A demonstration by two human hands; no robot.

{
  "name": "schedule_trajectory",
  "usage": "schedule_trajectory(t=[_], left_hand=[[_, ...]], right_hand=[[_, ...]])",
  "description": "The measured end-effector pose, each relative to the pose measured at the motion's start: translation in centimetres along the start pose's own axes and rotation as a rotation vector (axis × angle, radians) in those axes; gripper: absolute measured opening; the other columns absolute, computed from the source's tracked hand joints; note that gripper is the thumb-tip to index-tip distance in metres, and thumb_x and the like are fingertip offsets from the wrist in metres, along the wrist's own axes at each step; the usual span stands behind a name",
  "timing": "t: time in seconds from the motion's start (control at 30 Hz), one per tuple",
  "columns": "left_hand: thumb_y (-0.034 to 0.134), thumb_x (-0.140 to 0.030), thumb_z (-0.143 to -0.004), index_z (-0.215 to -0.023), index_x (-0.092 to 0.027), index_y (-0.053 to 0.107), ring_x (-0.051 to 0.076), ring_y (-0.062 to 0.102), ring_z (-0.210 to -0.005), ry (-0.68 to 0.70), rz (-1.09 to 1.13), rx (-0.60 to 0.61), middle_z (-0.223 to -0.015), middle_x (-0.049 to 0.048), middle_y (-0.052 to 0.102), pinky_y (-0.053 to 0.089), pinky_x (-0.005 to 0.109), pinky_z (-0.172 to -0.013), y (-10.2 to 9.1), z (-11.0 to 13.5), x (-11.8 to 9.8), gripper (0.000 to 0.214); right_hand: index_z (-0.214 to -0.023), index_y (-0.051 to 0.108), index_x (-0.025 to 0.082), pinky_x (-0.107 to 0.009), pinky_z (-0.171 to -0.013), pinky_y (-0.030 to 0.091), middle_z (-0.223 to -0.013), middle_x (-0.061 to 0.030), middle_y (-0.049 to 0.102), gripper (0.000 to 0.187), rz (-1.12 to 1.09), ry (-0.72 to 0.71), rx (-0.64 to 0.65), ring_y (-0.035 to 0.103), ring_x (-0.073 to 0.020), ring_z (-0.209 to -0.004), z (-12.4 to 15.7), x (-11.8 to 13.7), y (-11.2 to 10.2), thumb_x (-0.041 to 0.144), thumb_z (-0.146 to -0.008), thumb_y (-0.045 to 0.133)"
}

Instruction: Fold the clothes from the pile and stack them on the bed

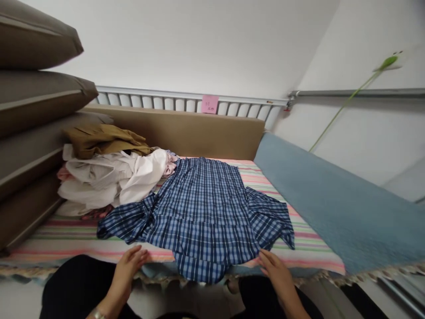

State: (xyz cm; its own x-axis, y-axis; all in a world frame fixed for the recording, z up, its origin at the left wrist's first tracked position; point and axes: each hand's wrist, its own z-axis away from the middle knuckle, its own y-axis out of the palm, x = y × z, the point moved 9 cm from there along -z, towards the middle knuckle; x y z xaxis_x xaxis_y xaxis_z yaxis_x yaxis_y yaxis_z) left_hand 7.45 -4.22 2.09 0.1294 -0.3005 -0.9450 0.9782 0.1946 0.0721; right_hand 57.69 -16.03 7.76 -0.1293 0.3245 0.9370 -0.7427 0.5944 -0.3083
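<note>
My left hand (130, 263) is at the near left, fingers loosely spread and nothing in the grip, just off the near edge of the plaid shirt (202, 208). My right hand (275, 269) is at the near right, also wide and holding nothing; its fingertips come right up to the shirt's edge, though I cannot tell whether they touch it.

The shirt lies flat in the middle of the striped sheet (308, 246), with its near end reaching out over the sheet's near edge. That overhang worries me most: its own weight, or a brush from my knees, could drag the cloth down towards the floor and skew the body.

The left sleeve (128, 219) is bunched and lies close by the white garments (94, 181), under the mustard garment (106, 139). If I pulled there carelessly, I might catch a piece of that pile as well. The right sleeve (270, 217) is rumpled too, so lifting it hastily could press creases in. The sheet is loose-looking; tugging at one side alone might ruck it up beneath the shirt.
</note>
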Motion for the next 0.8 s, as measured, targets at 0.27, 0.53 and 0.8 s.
schedule_trajectory(t=[0.27,0.53,0.8], left_hand=[[0.059,-0.009,-0.079,-0.074,-0.017,0.047,0.014,0.066,-0.066,-0.211,0.423,-0.001,-0.066,0.0020,0.063,0.054,0.032,-0.080,3.4,0.5,-0.8,0.015],[0.067,-0.014,-0.074,-0.070,-0.018,0.046,0.016,0.064,-0.057,-0.247,0.331,0.079,-0.065,0.0043,0.065,0.056,0.032,-0.065,6.3,1.0,-0.5,0.021],[0.070,-0.026,-0.070,-0.061,-0.021,0.040,0.016,0.059,-0.045,-0.200,0.218,-0.024,-0.047,-0.0022,0.056,0.052,0.029,-0.052,5.8,2.0,-0.9,0.032]], right_hand=[[-0.103,0.052,0.019,-0.040,-0.083,0.052,-0.086,-0.0059,0.063,0.061,-0.588,0.409,0.164,0.066,-0.0257,-0.088,2.9,-7.9,7.6,0.053,-0.056,0.073],[-0.103,0.056,0.021,-0.032,-0.081,0.052,-0.103,-0.0039,0.061,0.066,-0.461,0.299,0.176,0.061,-0.0224,-0.096,4.8,-5.5,8.5,0.049,-0.047,0.079],[-0.099,0.056,0.021,-0.028,-0.065,0.054,-0.072,0.0054,0.052,0.060,-0.428,0.170,0.022,0.059,-0.0130,-0.065,4.4,-2.0,7.1,0.045,-0.047,0.076]])
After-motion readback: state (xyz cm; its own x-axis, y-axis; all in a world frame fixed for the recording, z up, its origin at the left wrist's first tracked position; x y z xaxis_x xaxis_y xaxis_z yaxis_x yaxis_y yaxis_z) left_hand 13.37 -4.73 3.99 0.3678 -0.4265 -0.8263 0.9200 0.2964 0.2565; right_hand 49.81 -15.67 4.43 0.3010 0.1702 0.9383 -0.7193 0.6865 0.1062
